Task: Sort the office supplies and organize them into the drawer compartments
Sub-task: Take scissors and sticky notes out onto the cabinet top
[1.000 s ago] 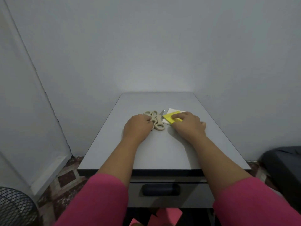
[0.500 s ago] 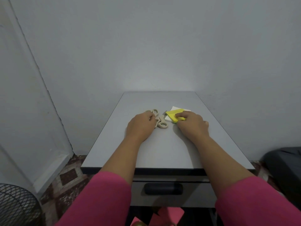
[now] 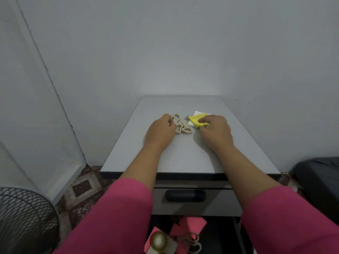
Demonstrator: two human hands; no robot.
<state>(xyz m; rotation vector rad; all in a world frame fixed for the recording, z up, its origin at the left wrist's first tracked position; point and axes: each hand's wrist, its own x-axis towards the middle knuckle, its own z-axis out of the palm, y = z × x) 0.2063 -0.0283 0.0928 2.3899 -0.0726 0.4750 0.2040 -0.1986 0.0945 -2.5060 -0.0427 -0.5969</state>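
Little has shifted since a moment ago — both hands stay on the grey counter (image 3: pixel 183 154). Left hand (image 3: pixel 161 130) lies knuckles-up with fingertips touching the handle loops of the beige scissors (image 3: pixel 182 126), just beside it. Right hand (image 3: pixel 215 131) curls its fingers onto the yellow sticky notes (image 3: pixel 195 120) — these sit atop a white pad (image 3: pixel 199 113).

Wire-mesh fan guard (image 3: pixel 23 217), patterned floor (image 3: pixel 82 187)
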